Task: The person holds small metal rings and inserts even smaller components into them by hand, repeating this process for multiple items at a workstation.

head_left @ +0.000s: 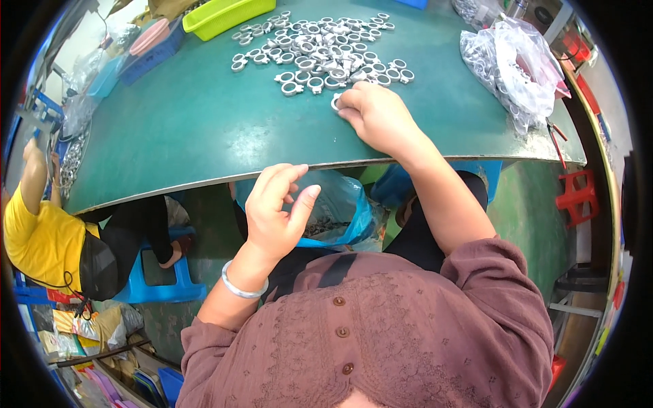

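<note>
On the green table point(204, 136) lies a loose heap of silver metal ring clamps point(320, 47), each a round band with a small lug. At the heap's near side, my right hand point(377, 119) pinches one ring clamp point(335, 102) between thumb and fingers, partly covered by the fingertips. My left hand point(277, 211) hovers by the table's front edge, fingers apart and slightly curled, with nothing in it. Below the edge, between my knees, a blue plastic bag point(357, 211) hangs open with small dark grey pieces inside.
A clear bag of parts point(513, 71) sits at the table's right, with red-handled pliers point(558, 139) by the edge. A yellow-green basket point(228, 17) and a blue basket point(153, 54) stand far left. Another person in a yellow shirt point(51, 238) sits at left. A red stool point(578, 197) stands right.
</note>
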Motion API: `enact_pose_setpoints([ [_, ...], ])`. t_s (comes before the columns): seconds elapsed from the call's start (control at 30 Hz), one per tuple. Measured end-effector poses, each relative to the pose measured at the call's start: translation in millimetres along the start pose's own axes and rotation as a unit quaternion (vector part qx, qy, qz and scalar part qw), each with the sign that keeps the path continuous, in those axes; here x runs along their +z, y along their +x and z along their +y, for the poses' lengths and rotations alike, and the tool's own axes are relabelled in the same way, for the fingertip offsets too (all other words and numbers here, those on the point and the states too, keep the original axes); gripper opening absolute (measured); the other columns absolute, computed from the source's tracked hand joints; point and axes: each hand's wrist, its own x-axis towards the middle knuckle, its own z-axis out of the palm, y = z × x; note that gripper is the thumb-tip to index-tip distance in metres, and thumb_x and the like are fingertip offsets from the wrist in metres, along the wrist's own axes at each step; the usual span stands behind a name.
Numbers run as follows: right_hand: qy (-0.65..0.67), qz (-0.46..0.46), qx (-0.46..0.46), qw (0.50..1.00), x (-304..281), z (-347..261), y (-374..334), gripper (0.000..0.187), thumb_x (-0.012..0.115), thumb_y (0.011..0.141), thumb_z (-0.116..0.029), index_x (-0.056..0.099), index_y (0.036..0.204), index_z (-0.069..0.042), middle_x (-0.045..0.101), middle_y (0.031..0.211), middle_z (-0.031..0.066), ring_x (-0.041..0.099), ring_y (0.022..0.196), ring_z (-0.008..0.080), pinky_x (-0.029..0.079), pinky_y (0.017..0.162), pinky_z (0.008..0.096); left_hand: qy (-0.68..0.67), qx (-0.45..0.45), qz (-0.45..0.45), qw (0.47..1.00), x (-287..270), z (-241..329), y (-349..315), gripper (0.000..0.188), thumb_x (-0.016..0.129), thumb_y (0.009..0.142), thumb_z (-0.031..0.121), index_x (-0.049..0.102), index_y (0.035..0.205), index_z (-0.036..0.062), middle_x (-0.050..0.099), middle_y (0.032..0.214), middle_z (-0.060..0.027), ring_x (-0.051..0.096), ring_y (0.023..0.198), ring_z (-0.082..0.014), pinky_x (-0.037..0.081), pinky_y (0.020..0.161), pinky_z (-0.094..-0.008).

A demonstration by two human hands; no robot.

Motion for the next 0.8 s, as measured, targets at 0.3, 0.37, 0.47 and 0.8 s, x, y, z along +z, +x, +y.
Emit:
enact_pose_setpoints([
  [0.3,0.263,0.109,-0.160,0.945,0.1,-48.3,-32.5,0.016,0.065,0.071,-0.003,0.062,0.086,-0.007,0.058,0.080,0.0075,0.057,0.074,0.0247,0.047,0.061,0.0319,-0.435,-0.215,0.002,0.874,4.5,7.4,16.6,0.029,0.051,0.088,0.010,0.050,0.115,-0.0026,0.057,0.099,-0.0054,0.055,0.083,-0.0116,0.048,0.065,-0.0233],
  [0.37,0.269,0.111,-0.160,0.943,2.8,-50.2,-36.4,0.017,0.065,0.070,-0.003,0.061,0.086,-0.006,0.058,0.081,0.0077,0.057,0.074,0.0248,0.047,0.062,0.0318,-0.424,-0.204,-0.002,0.882,5.2,7.7,17.4,0.029,0.052,0.088,0.009,0.050,0.114,-0.0017,0.057,0.098,-0.0047,0.055,0.084,-0.0114,0.048,0.066,-0.0232],
  [0.47,0.289,0.105,-0.148,0.940,1.0,-51.0,-38.3,0.019,0.066,0.069,0.000,0.061,0.087,-0.005,0.059,0.084,0.0088,0.058,0.075,0.0244,0.048,0.063,0.0306,-0.399,-0.178,0.000,0.899,5.5,7.0,15.5,0.028,0.053,0.086,0.006,0.051,0.114,-0.0005,0.057,0.097,-0.0042,0.055,0.085,-0.0111,0.047,0.069,-0.0231],
  [0.8,0.407,0.062,-0.057,0.910,-10.3,-55.7,-42.1,0.020,0.064,0.073,0.002,0.058,0.091,-0.001,0.058,0.083,0.0095,0.059,0.073,0.0173,0.048,0.064,0.0260,-0.333,-0.113,0.008,0.936,8.9,8.5,13.0,0.032,0.056,0.081,-0.003,0.049,0.113,-0.0014,0.056,0.099,-0.0061,0.054,0.090,-0.0122,0.044,0.082,-0.0245],
])
